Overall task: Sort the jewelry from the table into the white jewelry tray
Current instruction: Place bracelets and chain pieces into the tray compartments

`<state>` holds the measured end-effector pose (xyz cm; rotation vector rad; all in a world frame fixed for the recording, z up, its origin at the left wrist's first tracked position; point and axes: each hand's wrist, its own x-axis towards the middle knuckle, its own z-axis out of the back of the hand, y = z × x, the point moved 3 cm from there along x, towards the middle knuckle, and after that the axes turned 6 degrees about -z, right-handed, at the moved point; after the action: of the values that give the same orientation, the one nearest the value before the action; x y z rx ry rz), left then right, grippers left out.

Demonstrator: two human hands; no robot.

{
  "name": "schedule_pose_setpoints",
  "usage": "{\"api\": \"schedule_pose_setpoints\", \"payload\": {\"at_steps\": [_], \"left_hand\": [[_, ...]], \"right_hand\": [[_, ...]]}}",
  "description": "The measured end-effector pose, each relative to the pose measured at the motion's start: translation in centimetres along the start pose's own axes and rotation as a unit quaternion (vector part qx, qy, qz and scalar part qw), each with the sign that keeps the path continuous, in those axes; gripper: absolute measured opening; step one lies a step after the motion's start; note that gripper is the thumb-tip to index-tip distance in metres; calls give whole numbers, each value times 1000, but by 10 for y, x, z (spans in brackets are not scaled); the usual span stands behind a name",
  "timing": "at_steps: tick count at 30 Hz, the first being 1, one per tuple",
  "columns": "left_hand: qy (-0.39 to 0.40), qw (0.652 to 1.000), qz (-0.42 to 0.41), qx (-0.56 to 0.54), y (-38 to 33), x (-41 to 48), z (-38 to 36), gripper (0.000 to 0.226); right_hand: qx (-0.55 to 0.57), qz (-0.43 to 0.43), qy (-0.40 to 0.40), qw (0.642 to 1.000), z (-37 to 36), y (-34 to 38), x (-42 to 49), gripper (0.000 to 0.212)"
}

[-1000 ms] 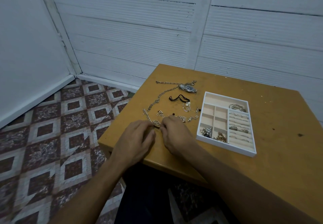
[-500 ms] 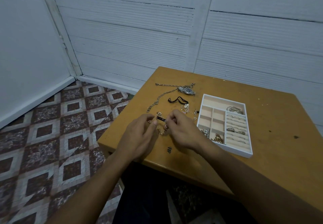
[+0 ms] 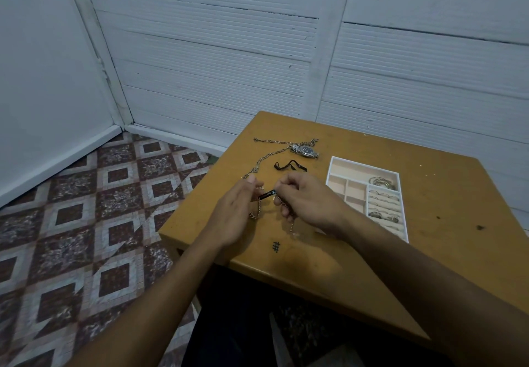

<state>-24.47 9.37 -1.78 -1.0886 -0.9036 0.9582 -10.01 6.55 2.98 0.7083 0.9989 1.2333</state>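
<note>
The bracelet [image 3: 267, 194] is pinched between the left hand [image 3: 234, 215] and the right hand [image 3: 309, 203]. It has been lifted off the tabletop [image 3: 372, 266], where a "#" mark [image 3: 276, 247] is drawn.

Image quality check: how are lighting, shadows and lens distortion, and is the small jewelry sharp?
Head view, light: dim, flat, bluish, no glare. Head view, shadows: one soft patch on the table near its front edge. Head view, distortion: wall posts lean and bow slightly. Head view, sharpness: the bracelet between the left hand and right hand reads clearly; the rings in the tray are soft.
</note>
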Motion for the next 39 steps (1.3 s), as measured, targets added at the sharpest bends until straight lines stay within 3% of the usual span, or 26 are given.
{"api": "schedule_pose_setpoints", "payload": {"at_steps": [5, 14, 23, 27, 31, 36, 39], "left_hand": [[53, 995, 36, -76, -3, 1, -9, 67], [114, 982, 54, -138, -15, -9, -33, 31], [31, 978, 87, -187, -17, 0, -27, 29], [16, 969, 114, -217, -16, 1, -29, 29], [6, 927, 189, -324, -15, -1, -43, 27], [64, 816, 280, -502, -15, -11, -71, 28], [79, 803, 293, -513, -13, -14, -88, 29]], "right_hand": [[-31, 17, -12, 999, 16, 19, -2, 22], [-112, 19, -40, 993, 45, 37, 5, 16], [-204, -65, 115, 970, 86, 42, -9, 12], [-216, -99, 135, 962, 104, 45, -12, 12], [-203, -61, 64, 975, 112, 58, -9, 12], [-181, 12, -63, 981, 109, 72, -2, 11], [-186, 32, -100, 977, 108, 75, 0, 11]]}}
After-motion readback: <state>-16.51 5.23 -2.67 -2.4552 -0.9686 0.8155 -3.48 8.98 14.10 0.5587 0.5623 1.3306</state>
